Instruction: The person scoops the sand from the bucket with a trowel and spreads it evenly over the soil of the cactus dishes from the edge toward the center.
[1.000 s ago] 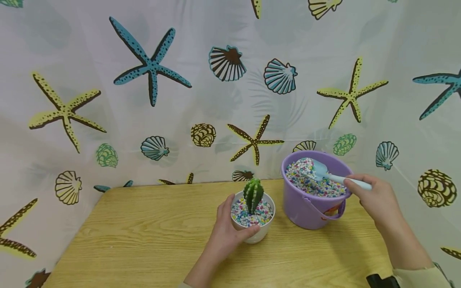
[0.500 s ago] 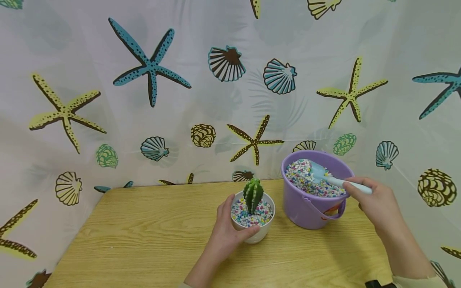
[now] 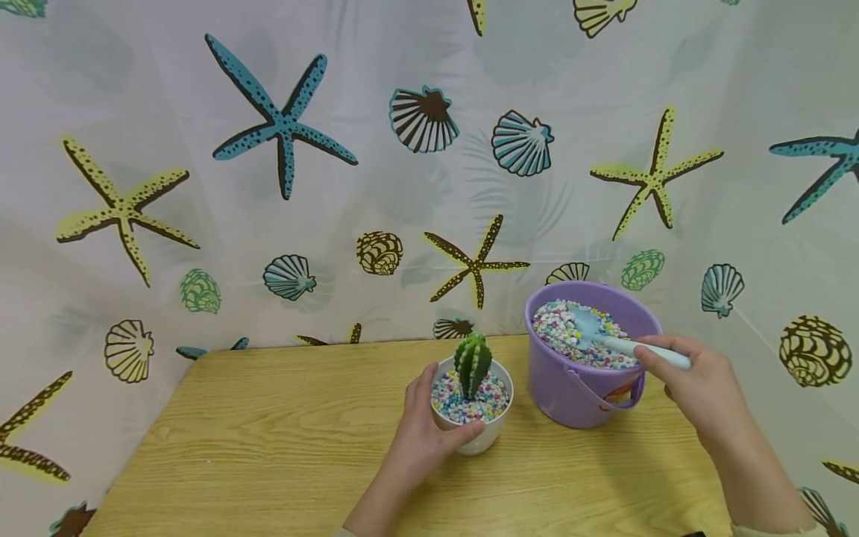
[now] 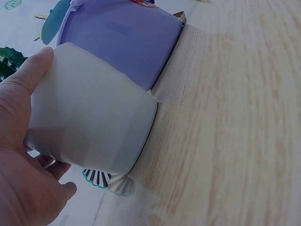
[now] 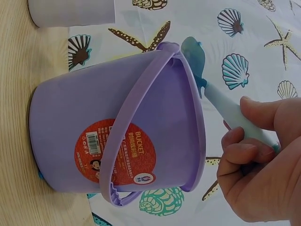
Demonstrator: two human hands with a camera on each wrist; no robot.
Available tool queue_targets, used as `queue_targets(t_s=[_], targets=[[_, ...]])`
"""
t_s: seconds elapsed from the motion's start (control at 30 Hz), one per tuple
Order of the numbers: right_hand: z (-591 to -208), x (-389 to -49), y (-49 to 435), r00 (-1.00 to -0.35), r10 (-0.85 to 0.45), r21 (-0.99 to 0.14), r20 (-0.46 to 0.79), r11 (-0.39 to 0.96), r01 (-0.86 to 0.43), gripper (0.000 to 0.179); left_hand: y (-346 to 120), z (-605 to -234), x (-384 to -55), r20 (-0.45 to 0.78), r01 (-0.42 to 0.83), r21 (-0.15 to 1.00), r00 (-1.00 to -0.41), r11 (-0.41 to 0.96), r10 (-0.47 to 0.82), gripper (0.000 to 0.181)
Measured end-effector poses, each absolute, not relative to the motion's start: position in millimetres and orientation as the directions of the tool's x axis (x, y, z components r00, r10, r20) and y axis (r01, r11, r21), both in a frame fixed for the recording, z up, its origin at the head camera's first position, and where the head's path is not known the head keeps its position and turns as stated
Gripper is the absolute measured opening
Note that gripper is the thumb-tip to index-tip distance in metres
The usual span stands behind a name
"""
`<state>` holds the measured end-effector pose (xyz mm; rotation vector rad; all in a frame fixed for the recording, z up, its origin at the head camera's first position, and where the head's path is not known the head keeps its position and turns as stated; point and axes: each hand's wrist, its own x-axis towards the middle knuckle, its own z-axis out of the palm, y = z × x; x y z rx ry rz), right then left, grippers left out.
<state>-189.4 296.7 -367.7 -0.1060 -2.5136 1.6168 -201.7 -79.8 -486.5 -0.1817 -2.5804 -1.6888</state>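
Note:
My left hand (image 3: 426,440) holds a white pot (image 3: 485,438) on the table, thumb at the near side and fingers at the far left. A green cactus (image 3: 473,365) stands upright in it amid multicoloured pebbles (image 3: 446,403). In the left wrist view the pot's smooth wall (image 4: 94,113) fills the middle. My right hand (image 3: 701,391) grips the handle of a light blue toy shovel (image 3: 587,326). Its blade lies among the pebbles (image 3: 553,324) inside a purple bucket (image 3: 564,391); how deep the tip sits is unclear. The right wrist view shows fingers curled round the shovel handle (image 5: 225,104).
The bucket stands just right of the pot, its handle (image 5: 124,122) hanging down over a red label (image 5: 89,146). Wooden tabletop (image 3: 268,432) stretches left of the pot. Behind hangs a white curtain (image 3: 376,186) printed with starfish and shells.
The shovel blade has shifted slightly down and left in the bucket, and fewer pebbles cover its front. My right hand has moved slightly left with it. My left hand and the pot stay put.

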Motion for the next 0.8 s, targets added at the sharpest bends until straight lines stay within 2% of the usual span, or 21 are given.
queue_targets(t_s=[0.57, 0.8], targets=[[-367, -177, 280, -0.995, 0.094, -0.890, 0.013, 0.455, 0.031, 0.056, -79, -486, -201, 0.108, 0.126, 0.907, -0.992, 0.402, 0.067, 0.123], [-371, -173, 271, -0.997, 0.071, -0.878, 0.017, 0.478, 0.019, 0.050, -79, -486, -202, 0.114, 0.132, 0.906, -0.991, 0.402, 0.069, 0.123]])
